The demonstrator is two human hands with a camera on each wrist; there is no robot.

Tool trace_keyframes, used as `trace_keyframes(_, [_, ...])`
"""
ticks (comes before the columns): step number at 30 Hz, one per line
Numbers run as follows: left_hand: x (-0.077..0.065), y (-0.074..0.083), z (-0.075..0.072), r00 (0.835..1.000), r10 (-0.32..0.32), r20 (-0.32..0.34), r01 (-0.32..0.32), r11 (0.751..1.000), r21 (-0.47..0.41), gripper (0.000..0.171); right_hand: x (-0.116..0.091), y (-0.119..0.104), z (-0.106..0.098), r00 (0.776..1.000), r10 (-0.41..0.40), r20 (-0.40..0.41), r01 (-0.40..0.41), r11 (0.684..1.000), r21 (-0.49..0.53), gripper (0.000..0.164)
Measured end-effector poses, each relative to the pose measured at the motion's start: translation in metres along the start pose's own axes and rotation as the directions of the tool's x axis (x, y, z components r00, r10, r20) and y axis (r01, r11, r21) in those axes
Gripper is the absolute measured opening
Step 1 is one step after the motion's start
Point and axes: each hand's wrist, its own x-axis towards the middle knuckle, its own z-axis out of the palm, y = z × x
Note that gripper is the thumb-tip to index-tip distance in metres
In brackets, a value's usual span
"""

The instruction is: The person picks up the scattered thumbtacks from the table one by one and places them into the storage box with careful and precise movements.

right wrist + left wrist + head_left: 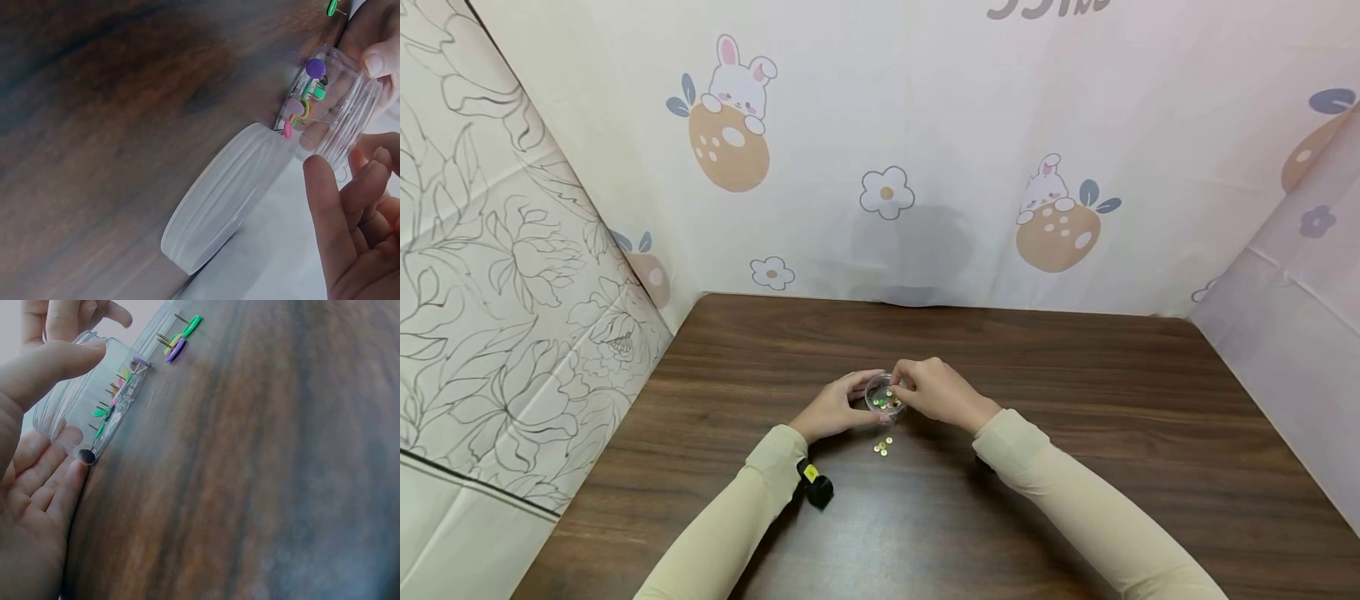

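A small clear plastic jar [877, 406] stands on the wooden table, with several coloured thumbtacks [316, 69] in its bottom. My left hand [837, 408] grips it from the left, thumb on the near side and fingers on the far side. The right hand [942, 392] is at the jar's open mouth, fingers bent over the rim; whether a thumbtack is between its fingertips I cannot tell. In the left wrist view, loose thumbtacks, among them a green thumbtack [193, 325] and a purple thumbtack [177, 350], lie beside the jar, points up.
A clear round lid [219, 200] lies on the table close to the jar in the right wrist view. The brown wooden table [1112, 400] reaches back to a printed cloth [820, 233] hanging behind it. Black wrist straps with a camera [818, 490] show below the left sleeve.
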Motion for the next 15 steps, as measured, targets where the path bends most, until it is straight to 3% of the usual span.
trace_keyframes(7, [0.001,-0.001,0.000,1.000,-0.012,-0.008,0.013,1.000,0.013,0.071,-0.008,-0.003,-0.003,1.000,-0.019,-0.011,0.019,1.000,0.008,0.005])
trace_keyframes(11, [0.007,-0.020,0.003,0.999,-0.035,-0.032,0.036,0.999,0.040,0.074,-0.013,-0.007,-0.005,0.999,-0.036,0.005,0.036,0.999,0.010,0.004])
trace_keyframes(15, [0.004,-0.011,0.001,0.999,-0.036,-0.023,0.037,0.998,0.048,0.074,-0.018,-0.011,-0.007,0.998,-0.065,0.018,0.064,0.998,0.011,0.004])
